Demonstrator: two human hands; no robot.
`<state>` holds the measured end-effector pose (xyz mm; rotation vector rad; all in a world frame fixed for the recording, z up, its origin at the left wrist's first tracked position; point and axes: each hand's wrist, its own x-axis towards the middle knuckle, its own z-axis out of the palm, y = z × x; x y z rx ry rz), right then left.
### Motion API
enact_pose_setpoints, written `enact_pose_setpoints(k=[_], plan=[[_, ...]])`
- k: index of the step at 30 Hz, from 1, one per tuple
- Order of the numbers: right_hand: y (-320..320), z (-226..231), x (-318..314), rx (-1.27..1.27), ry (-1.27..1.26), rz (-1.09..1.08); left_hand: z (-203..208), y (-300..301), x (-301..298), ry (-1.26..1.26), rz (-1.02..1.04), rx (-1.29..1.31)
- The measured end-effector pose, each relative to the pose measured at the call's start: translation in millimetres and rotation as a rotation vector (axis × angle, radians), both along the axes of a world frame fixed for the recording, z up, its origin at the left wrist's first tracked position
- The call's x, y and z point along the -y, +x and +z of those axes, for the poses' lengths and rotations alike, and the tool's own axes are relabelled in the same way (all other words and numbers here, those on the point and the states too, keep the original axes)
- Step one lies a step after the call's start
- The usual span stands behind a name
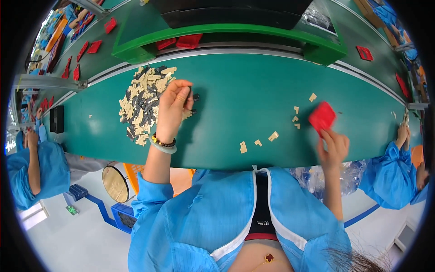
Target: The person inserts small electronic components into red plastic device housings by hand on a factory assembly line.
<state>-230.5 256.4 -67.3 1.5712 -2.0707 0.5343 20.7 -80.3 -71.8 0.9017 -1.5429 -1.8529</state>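
Observation:
My left hand [174, 106] is closed in a pinch above the right side of a heap of small beige and dark grey plastic pieces [144, 102]. A bit of a dark piece [189, 89] shows at its fingertips; more dark bits stick out past the fingers, and I cannot tell whether these are held or lie on the table. On the right, my right hand [334, 147] grips the lower edge of a red plastic piece [322, 118], blurred by motion. Several loose beige pieces [273, 136] lie between the two hands, some close to the red piece.
The green table [226, 109] curves before me. Across its back stands a green-framed shelf [235, 36] with red parts [189, 41] under it and a dark box on top. At far left is a small black box [56, 119]. People in blue sleeves [389, 177] work on both sides.

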Motion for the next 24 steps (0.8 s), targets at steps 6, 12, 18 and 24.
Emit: enact_pose_setpoints(k=[6, 12, 18, 24], plan=[[59.6, -25.4, 165.5, 0.292, 0.181, 0.150, -2.2, -31.5, -28.3, -0.140, -0.216, -0.090], [9.4, -13.2, 168.5, 0.293, 0.307, 0.317, 0.3, -20.1, -38.9, -0.573, -0.128, 0.040], [-8.3, -29.5, 262.9, 0.089, 0.020, 0.528, -2.5, -31.5, -40.4, -0.174, -0.242, -0.040], [24.1, -20.2, 210.4, -0.007, 0.233, 0.555, 3.6, -27.7, -44.6, -0.012, -0.100, -0.142]])
